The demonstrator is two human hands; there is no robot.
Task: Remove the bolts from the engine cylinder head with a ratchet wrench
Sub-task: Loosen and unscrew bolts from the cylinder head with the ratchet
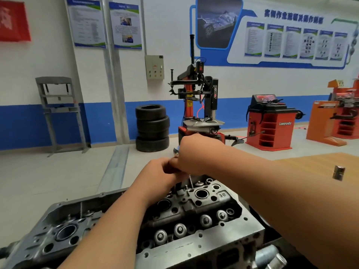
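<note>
The grey engine cylinder head (pixel 194 247) lies across the lower middle of the view, its valve springs and bolt holes facing up. Both hands meet above its far end. My right hand (pixel 196 154) grips the ratchet wrench (pixel 176 152), of which only a shiny metal end shows at the left of the fist. A thin extension bar (pixel 190 181) runs down from the hands into the head. My left hand (pixel 161 172) curls its fingers around the top of that bar, just under the right hand. The bolt itself is hidden.
A small metal socket (pixel 339 172) stands on the wooden bench top (pixel 310 166) at the right. A chrome cylinder (pixel 272 258) lies at the bottom right. Behind stand a tyre changer (pixel 200 105), stacked tyres (pixel 152 128) and a red wheel balancer (pixel 272 123).
</note>
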